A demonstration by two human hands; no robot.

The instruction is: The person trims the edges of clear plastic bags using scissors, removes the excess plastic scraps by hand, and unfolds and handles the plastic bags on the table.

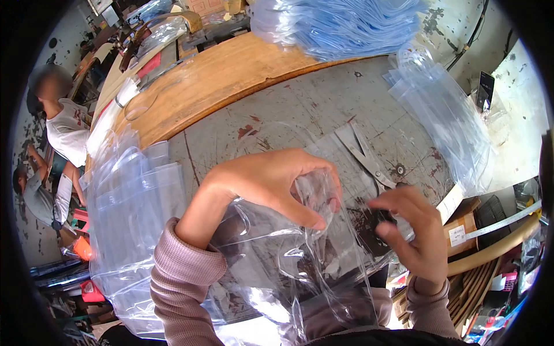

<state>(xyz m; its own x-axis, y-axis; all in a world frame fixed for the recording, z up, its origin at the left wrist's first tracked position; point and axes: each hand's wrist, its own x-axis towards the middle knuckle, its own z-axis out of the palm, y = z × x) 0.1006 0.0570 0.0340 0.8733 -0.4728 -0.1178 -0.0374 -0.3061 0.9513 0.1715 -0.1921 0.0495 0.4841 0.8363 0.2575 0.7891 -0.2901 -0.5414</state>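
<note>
My left hand (271, 181) is closed around a bunched fold of a clear plastic bag (340, 248). The rest of that bag hangs down in front of my body, over the edge of the grey tabletop. Scissors (369, 164) lie on the table with their blades parted and pointing away from me. My right hand (412, 230) hovers beside their dark handles, thumb and fingers apart. Those handles are partly hidden by my fingers, and whether I touch them is hard to see.
Stacked clear plastic bags lie to the left (124, 213) and right (447, 118). A bluish plastic heap (346, 26) sits at the back behind a wooden board (231, 72). A phone (485, 91) leans at the far right. Two people (66, 130) are at the left.
</note>
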